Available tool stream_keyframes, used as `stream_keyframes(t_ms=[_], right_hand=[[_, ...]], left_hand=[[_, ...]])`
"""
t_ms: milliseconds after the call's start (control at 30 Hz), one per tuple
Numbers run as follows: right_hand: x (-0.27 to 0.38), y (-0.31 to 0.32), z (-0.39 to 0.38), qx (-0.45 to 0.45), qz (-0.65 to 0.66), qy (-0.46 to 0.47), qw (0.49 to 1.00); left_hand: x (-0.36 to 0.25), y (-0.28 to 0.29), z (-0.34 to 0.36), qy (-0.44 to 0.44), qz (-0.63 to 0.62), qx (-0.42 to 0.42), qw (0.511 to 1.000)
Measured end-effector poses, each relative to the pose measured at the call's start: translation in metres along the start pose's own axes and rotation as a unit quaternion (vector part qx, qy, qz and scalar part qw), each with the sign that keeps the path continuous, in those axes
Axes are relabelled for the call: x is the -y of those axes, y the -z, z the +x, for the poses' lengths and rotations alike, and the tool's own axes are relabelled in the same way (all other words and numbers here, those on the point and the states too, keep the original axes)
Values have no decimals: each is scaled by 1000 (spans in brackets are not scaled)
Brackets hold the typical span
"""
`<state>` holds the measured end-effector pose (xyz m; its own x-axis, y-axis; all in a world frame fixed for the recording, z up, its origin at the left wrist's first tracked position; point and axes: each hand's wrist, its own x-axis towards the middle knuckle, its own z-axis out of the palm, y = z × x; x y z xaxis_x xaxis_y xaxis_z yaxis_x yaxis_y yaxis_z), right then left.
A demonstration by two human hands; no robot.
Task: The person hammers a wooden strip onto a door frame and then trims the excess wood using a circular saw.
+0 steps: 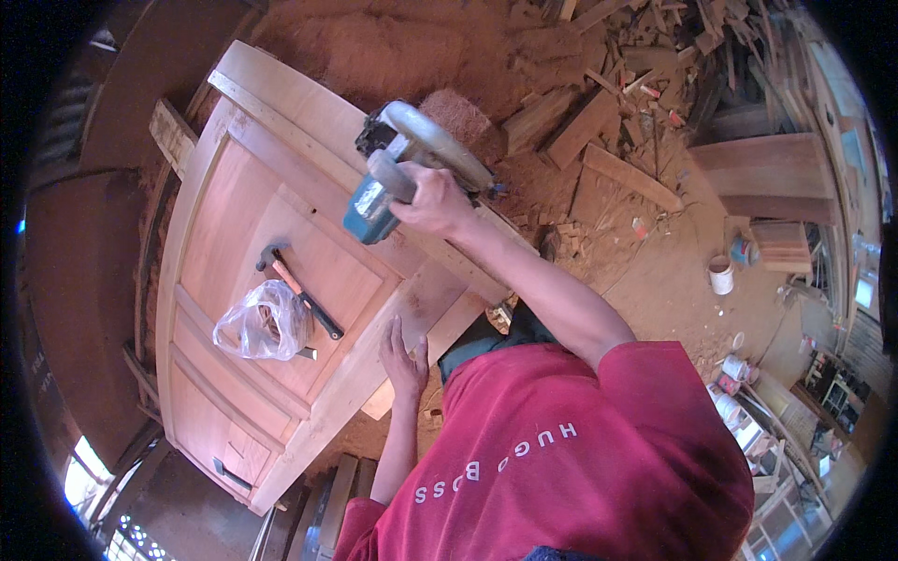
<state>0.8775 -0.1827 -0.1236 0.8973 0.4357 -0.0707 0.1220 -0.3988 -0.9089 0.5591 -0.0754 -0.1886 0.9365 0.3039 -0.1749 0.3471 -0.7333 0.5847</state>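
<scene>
A circular saw (371, 211) with a blue motor body and a grey guard rests over the upper right edge of a panelled wooden door (234, 192). My right hand (436, 199) is closed around its handle, the arm stretched out. The blade is hidden by the guard. Lower down, my left hand (404, 363) lies with its fingers apart on the door's near edge and holds nothing. On the door's panels lie a hammer (301, 294) with a black and orange handle and a clear plastic bag (251, 327); its brownish contents cannot be made out.
Sawdust (374, 47) is heaped beyond the door, with a pile of wood offcuts (645, 103) at the far right. A loose board (633, 178) lies on the floor. Farther right stand a white bucket (720, 275) and stacked planks (767, 173). A small black tool (232, 473) lies at the door's lower end.
</scene>
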Motion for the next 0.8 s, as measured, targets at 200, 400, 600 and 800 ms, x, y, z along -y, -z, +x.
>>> stream_keyframes(t_ms=[200, 400, 600, 800], right_hand=[[19, -12, 24, 58, -18, -53, 997], [0, 13, -12, -17, -32, 58, 998], [-45, 99, -33, 107, -111, -162, 975], [-87, 83, -15, 157, -149, -157, 964]], left_hand=[[-75, 8, 101, 62, -277, -124, 951], [-142, 10, 204, 86, -607, -154, 775], [-170, 10, 241, 154, -610, -161, 760], [-166, -9, 258, 164, -548, -213, 792]])
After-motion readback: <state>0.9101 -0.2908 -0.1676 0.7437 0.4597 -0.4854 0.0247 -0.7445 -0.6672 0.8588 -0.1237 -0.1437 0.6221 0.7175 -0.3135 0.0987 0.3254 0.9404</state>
